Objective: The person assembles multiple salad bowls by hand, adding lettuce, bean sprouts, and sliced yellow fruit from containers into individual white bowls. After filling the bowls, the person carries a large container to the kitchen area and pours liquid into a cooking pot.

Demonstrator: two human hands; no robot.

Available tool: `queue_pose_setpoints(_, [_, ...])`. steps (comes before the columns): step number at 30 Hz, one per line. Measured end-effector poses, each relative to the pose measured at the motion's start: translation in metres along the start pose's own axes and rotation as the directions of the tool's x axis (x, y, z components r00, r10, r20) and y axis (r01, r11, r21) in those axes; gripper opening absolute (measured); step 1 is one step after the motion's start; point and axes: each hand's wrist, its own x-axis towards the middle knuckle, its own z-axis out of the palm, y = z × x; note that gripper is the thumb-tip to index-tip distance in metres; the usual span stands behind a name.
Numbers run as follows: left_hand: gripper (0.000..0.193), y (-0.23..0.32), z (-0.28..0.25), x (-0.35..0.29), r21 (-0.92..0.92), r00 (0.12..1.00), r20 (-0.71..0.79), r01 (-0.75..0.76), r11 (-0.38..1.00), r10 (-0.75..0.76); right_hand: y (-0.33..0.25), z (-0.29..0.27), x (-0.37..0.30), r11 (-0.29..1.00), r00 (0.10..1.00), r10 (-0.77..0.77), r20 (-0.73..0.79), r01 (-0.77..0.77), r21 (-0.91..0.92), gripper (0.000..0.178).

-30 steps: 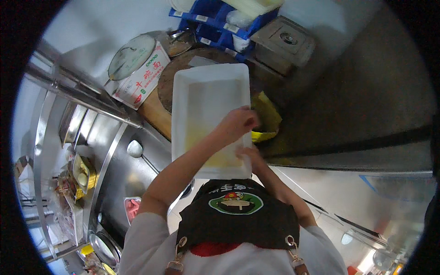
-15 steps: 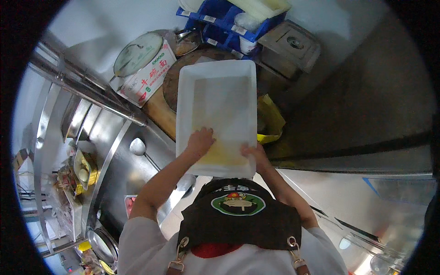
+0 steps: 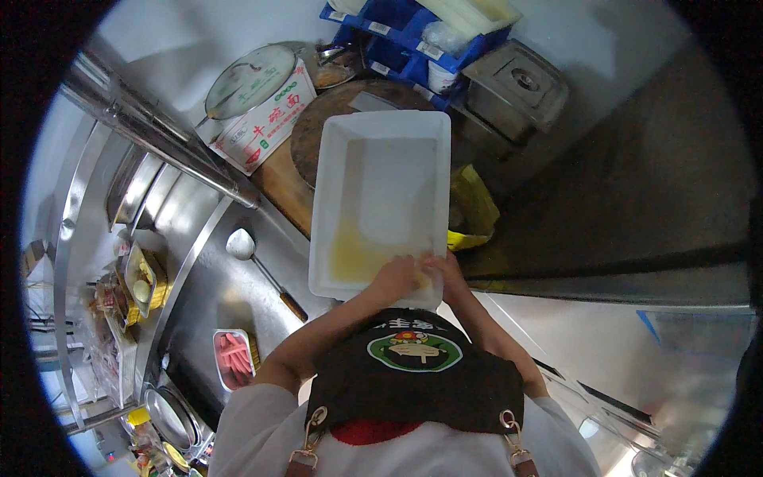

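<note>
A white rectangular plastic tub (image 3: 381, 151) sits in front of my chest, with a yellowish wet film pooled at its near end (image 3: 350, 258). My left hand (image 3: 395, 278) is inside the tub at the near right corner, fingers curled down on the yellow film; whether it holds anything is hidden. My right hand (image 3: 442, 267) grips the tub's near rim right beside it. Both forearms reach up from my black apron (image 3: 413, 374).
Under the tub lie a round wooden chopping block (image 3: 318, 127) and a yellow bag (image 3: 473, 203). A cardboard box with a round lid (image 3: 254, 99), blue bins (image 3: 397, 32) and a lidded steel container (image 3: 517, 83) stand beyond. A ladle (image 3: 242, 246) and a tray of pink sticks (image 3: 232, 356) sit on the steel counter at left.
My left hand has slid from the tub's middle back to its near right corner, next to my right hand. The tub has shifted slightly in view.
</note>
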Motion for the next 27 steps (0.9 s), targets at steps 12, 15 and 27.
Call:
queue_pose_setpoints(12, [0.015,0.019,0.024,0.02,-0.057,0.999,0.032,-0.03,0.998,0.032,-0.005,0.009,-0.011,0.999,0.995,0.038,-0.096,-0.039,-0.009,0.033])
queue_pose_setpoints(15, [0.016,0.01,0.011,0.027,-0.164,0.999,-0.037,-0.006,0.986,0.0,-0.01,0.022,-0.014,0.998,0.993,0.004,-0.122,0.004,0.065,0.034])
queue_pose_setpoints(27, [0.008,0.099,-0.114,0.149,-0.067,0.658,-0.437,-0.704,0.707,0.613,0.011,-0.003,-0.008,0.994,0.994,0.079,-0.072,-0.074,0.075,0.028])
